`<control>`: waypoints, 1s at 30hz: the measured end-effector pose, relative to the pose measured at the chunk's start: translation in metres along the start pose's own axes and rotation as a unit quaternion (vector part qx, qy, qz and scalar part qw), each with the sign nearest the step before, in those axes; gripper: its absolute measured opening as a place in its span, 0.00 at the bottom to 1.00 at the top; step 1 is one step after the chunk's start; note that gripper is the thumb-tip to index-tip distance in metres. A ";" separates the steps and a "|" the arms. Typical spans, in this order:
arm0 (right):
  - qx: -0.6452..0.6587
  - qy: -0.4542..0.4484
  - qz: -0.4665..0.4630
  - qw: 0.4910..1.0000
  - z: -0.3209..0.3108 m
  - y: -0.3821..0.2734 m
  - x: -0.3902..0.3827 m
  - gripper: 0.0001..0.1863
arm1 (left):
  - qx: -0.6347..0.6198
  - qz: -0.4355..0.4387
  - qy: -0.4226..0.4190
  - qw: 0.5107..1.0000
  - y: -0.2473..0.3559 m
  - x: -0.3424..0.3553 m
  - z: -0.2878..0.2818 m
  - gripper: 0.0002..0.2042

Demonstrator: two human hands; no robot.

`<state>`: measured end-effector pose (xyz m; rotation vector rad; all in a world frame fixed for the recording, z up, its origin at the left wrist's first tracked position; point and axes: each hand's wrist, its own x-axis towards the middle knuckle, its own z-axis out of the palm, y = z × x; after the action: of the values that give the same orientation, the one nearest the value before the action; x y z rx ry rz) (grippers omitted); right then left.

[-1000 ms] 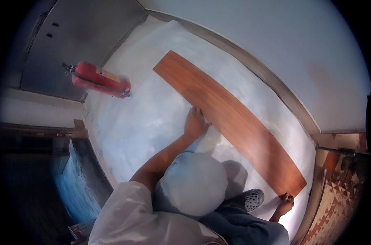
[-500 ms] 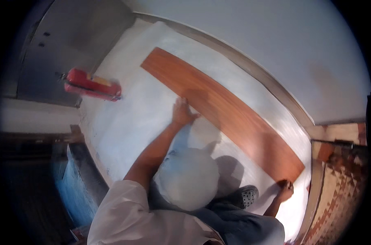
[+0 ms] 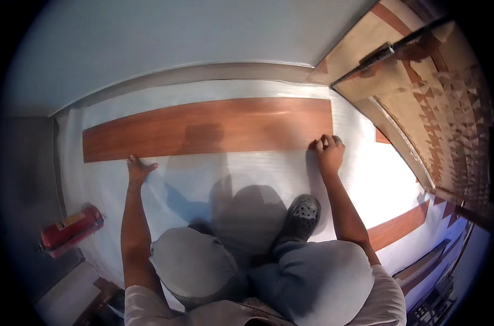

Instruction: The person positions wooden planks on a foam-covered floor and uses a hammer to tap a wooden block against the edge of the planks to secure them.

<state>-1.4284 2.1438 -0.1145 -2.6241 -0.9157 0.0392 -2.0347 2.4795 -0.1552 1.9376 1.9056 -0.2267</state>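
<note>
A long reddish-brown floor plank (image 3: pixel 247 127) with a wood grain lies flat across the white floor sheet (image 3: pixel 247 171), its far edge near the wall's base. My left hand (image 3: pixel 140 169) rests at the plank's near edge toward the left end, fingertips touching it and thumb spread out to the side. At the near right corner, my right hand (image 3: pixel 330 155) has its fingers bent and closed on the plank's edge; the undersides of those fingers are hidden.
A red fire extinguisher (image 3: pixel 72 230) lies at the left. On the right stands a patterned board (image 3: pixel 421 108) in a dark frame. Another brown plank (image 3: pixel 399 225) lies at the lower right. My shoe (image 3: pixel 303 214) and bent knees are close to the plank.
My view has turned, so the plank now runs nearly level across the picture. My left hand now sits nearer the plank's left end; my right hand stays at its right corner.
</note>
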 end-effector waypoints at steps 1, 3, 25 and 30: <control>0.002 -0.013 -0.011 1.000 0.001 -0.018 0.000 0.18 | -0.005 -0.011 -0.002 1.000 -0.018 0.008 -0.007 0.70; -0.009 -0.035 -0.027 0.999 -0.001 -0.035 -0.001 0.20 | -0.018 0.008 0.014 1.000 -0.040 0.018 -0.008 0.63; -0.068 0.052 -0.143 0.986 0.036 -0.034 -0.031 0.25 | 0.041 0.004 0.130 0.991 0.016 -0.002 -0.009 0.69; -0.084 0.059 -0.172 0.980 0.035 -0.032 -0.027 0.28 | 0.086 -0.033 0.044 0.995 0.039 0.022 -0.025 0.74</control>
<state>-1.4739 2.1619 -0.1388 -2.5427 -1.3688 -0.2905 -1.9996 2.5110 -0.1343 2.0252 2.0701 -0.3404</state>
